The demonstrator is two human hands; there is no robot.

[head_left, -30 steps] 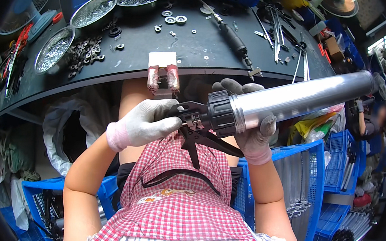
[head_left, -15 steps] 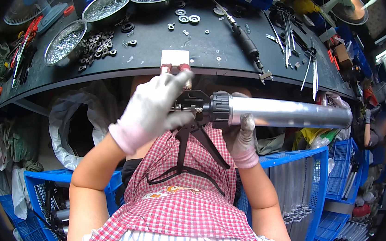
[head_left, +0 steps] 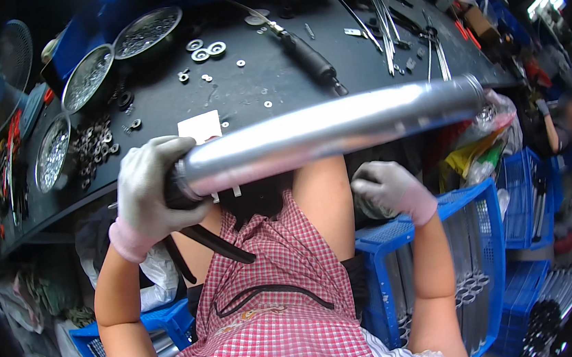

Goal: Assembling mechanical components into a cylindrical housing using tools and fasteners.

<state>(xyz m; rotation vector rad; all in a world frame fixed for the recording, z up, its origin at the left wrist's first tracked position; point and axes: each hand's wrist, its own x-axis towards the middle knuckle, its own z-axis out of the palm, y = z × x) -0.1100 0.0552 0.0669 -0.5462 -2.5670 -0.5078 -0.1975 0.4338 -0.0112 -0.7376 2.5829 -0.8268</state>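
1. In the head view, I have the left hand's [head_left: 153,195] fingers clamped around the black collar end of the silver-barrelled gun [head_left: 329,127]; its black levers [head_left: 223,244] hang over the lap.
2. The barrel stretches right, hiding part of the worktop's [head_left: 161,94] near edge from me.
3. My right hand [head_left: 395,190] is off the barrel, just beside the blue crate [head_left: 467,197]; its fingers curl, but I can't tell whether they're together.
4. Beyond the barrel lies a black handheld tool [head_left: 309,59].
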